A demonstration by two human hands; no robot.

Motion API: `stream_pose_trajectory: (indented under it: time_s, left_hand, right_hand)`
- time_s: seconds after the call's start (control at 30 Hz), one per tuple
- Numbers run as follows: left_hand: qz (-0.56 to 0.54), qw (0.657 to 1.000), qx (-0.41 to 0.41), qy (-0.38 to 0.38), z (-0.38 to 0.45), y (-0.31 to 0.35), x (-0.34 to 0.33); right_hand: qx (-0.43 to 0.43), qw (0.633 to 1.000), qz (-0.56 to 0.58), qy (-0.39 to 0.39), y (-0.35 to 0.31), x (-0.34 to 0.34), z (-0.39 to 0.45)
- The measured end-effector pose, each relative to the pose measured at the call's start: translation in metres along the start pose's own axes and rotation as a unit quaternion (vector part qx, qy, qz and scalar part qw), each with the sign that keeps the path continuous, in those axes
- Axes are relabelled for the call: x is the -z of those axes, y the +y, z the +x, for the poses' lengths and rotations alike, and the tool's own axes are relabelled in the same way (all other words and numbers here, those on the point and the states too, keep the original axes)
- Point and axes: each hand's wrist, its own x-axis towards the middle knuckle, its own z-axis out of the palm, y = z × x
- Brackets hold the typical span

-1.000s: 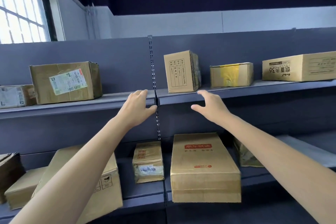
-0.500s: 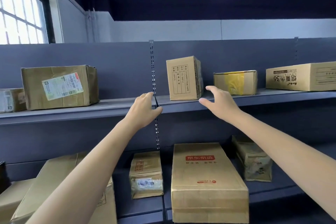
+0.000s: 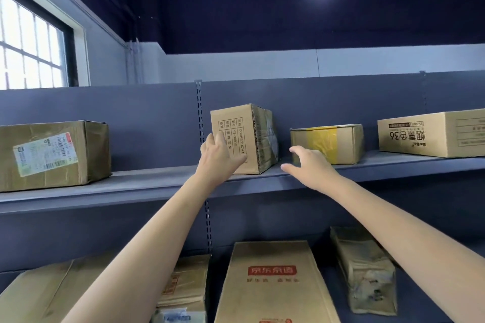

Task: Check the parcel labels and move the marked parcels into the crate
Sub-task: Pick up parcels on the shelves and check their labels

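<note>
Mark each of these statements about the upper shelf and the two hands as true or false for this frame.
1. The left hand lies against the front of the upright printed box. True.
2. The right hand grips the box with yellow tape. False: it hovers open in front of it, holding nothing.
3. The box with a white shipping label stands on the upper shelf, left of the printed box. True.
4. The printed box has been lifted clear of the shelf. False: it stands on it.
5. A crate stands on the upper shelf. False: only cardboard boxes show there.
</note>
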Motion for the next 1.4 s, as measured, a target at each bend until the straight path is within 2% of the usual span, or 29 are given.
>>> stream_pose_trajectory:
  time_s: [0.17, 0.33, 0.53, 0.77, 0.93, 1.23, 1.4]
  left_hand:
    - [0.014, 0.999, 0.051, 0.002, 0.03, 0.011, -0.019]
    - [-0.023, 0.993, 0.112, 0.001, 0.045, 0.015, -0.035]
    - [-0.031, 0.993, 0.101, 0.058, 0.046, 0.011, -0.042]
    - [-0.066, 0.992, 0.102, 0.038, 0.026, -0.012, 0.002]
    - [-0.14, 0.985, 0.091, 0.035, -0.003, -0.037, 0.054]
    - [-0.292, 0.955, 0.056, 0.008, -0.034, -0.074, 0.114]
    - [-0.301, 0.952, 0.051, 0.0, -0.038, -0.083, 0.115]
  right_hand:
    - [-0.013, 0.999, 0.013, -0.045, 0.017, -0.006, 0.015]
    - [-0.004, 0.998, 0.022, -0.066, 0.028, -0.015, 0.024]
    - [0.012, 0.998, 0.027, -0.05, 0.039, -0.02, 0.027]
    - [0.011, 0.999, 0.028, -0.034, 0.037, -0.022, 0.025]
    - [-0.012, 0.998, 0.062, -0.027, 0.025, -0.019, 0.024]
    - [-0.037, 0.98, 0.196, -0.007, -0.015, -0.03, 0.022]
    - [-0.083, 0.919, 0.386, 0.008, -0.049, -0.034, 0.033]
